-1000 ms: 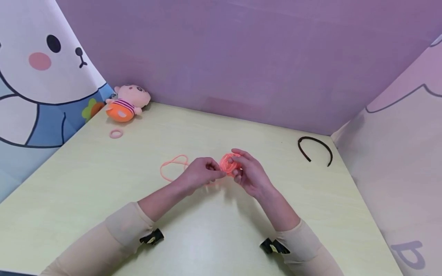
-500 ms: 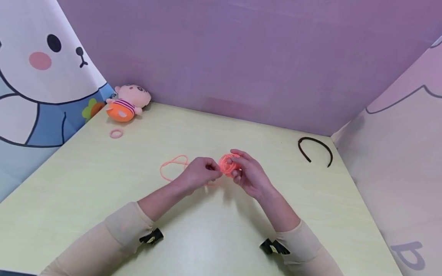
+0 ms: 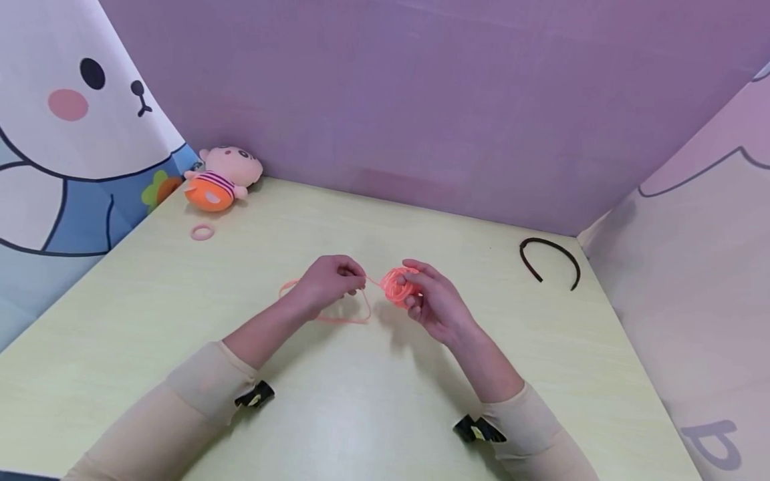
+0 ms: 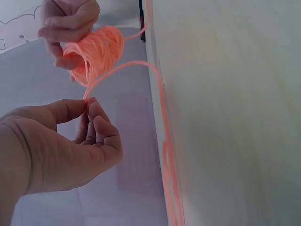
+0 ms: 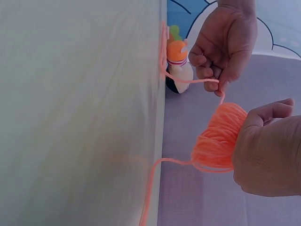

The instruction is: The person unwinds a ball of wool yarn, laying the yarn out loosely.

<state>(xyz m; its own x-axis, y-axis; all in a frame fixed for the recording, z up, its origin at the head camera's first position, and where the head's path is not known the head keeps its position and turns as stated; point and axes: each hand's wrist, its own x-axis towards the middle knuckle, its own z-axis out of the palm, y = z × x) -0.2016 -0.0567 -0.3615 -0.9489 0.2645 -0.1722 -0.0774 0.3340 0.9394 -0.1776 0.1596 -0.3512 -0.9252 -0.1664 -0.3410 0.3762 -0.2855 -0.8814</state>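
A coral-orange ball of yarn (image 3: 397, 286) is held above the table in my right hand (image 3: 438, 300), its fingers curled round the coil. To its left, my left hand (image 3: 327, 284) pinches a strand of the yarn between thumb and fingertips. In the left wrist view the strand (image 4: 161, 89) runs up to the pinch, then down to the tabletop, where loose loops lie. Another tail of yarn (image 5: 153, 179) hangs from the ball's other end in the right wrist view. The right palm is partly hidden behind the ball there.
A plush toy (image 3: 219, 179) with an orange bottom lies at the table's back left corner. A pink ring (image 3: 202, 232) rests in front of it. Toward the back right lies a dark headband (image 3: 550, 260). Fabric panels enclose the back and sides.
My left hand has moved away from the ball, left and slightly up, drawing out a short length of yarn. The right hand stays almost still with the ball.
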